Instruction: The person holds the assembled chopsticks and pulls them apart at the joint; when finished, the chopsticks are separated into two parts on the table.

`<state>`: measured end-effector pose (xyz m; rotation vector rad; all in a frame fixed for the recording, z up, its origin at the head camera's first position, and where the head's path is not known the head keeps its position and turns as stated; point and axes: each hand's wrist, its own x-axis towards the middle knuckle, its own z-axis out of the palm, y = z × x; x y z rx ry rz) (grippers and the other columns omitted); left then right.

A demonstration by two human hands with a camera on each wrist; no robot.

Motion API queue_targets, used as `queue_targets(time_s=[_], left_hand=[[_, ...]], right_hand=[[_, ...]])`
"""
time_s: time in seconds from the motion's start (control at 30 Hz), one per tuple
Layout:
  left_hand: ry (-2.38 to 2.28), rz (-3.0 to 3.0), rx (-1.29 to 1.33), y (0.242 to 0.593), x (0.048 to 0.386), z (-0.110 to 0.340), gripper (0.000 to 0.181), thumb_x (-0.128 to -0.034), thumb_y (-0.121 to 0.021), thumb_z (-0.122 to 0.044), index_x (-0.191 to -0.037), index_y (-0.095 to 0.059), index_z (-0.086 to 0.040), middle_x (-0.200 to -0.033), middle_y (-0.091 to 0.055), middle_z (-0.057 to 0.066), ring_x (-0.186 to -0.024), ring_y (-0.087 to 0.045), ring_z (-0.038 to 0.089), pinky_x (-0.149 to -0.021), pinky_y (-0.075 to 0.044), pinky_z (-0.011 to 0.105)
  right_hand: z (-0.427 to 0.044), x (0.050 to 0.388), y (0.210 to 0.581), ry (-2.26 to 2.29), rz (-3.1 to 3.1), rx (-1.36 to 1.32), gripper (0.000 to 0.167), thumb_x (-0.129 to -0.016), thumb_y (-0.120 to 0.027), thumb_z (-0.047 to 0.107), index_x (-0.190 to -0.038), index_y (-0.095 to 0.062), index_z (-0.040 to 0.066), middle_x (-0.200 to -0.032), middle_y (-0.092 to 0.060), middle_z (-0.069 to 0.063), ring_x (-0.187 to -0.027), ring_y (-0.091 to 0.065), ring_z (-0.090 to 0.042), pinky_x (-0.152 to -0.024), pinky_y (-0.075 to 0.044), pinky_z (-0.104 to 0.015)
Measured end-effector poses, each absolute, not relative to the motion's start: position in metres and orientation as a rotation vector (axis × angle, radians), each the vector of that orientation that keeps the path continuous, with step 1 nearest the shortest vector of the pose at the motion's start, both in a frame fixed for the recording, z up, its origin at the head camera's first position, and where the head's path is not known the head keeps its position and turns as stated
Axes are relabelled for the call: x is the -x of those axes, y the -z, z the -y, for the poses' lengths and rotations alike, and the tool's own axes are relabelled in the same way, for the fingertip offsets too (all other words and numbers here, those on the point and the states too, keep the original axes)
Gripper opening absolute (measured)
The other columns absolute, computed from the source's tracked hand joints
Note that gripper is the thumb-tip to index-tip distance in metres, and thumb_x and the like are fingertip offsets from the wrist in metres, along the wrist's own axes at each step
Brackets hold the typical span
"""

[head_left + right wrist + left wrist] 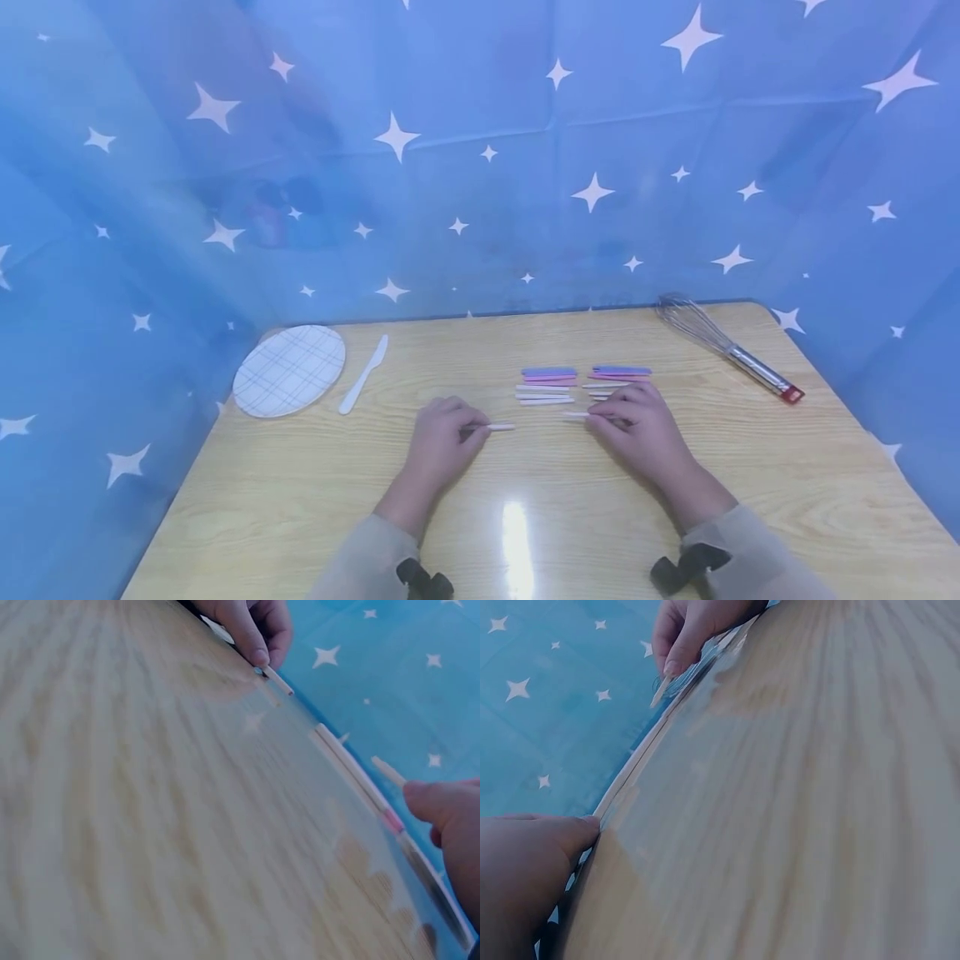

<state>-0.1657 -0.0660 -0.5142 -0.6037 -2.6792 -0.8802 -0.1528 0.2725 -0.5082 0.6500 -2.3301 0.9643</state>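
Between thumb and fingers, my left hand [447, 442] pinches a thin pale stick [502, 427], whose tip points right. My right hand [641, 427] pinches another thin pale stick [574, 414], its tip pointing left. The two sticks are apart. Just beyond them lie two groups of similar sticks: a left group [544, 402] and a right group [611, 385], each with purple, pink and whitish ones. My right fingers partly cover the right group. In the right wrist view, the pale stick [387, 771] juts from my right hand's grip.
A round plate [291, 372] with a checked pattern lies at the table's back left, beside a white knife [364, 375]. At the back right lies a metal whisk [723, 343]. A blue star-patterned cloth [480, 192] hangs behind the wooden table [270, 508].
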Motion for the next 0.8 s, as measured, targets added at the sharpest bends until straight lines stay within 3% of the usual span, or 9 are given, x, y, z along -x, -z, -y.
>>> queue_targets(time_s=[0.5, 0.8], left_hand=[[0.898, 2.537, 0.77, 0.517, 0.171, 0.026, 0.008, -0.0899, -0.086, -0.026, -0.096, -0.082, -0.024, -0.095, -0.069, -0.011, -0.089, -0.059, 0.012, -0.088, -0.05, 0.037], [0.922, 2.526, 0.769, 0.511, 0.18, 0.005, 0.009, -0.0892, -0.089, -0.028, -0.095, -0.085, -0.022, -0.113, -0.069, -0.001, -0.107, -0.057, 0.019, -0.096, -0.048, 0.042]], right_hand=[[-0.32, 0.156, 0.509, -0.89, 2.404, -0.499, 0.018, -0.081, -0.091, 0.003, -0.094, -0.085, 0.013, -0.094, -0.074, -0.001, -0.103, -0.056, -0.027, -0.09, -0.039, -0.043], [-0.322, 0.161, 0.513, -0.883, 2.356, -0.563, 0.019, -0.075, -0.094, 0.004, -0.089, -0.085, 0.013, -0.097, -0.074, -0.006, -0.104, -0.057, -0.032, -0.092, -0.035, -0.045]])
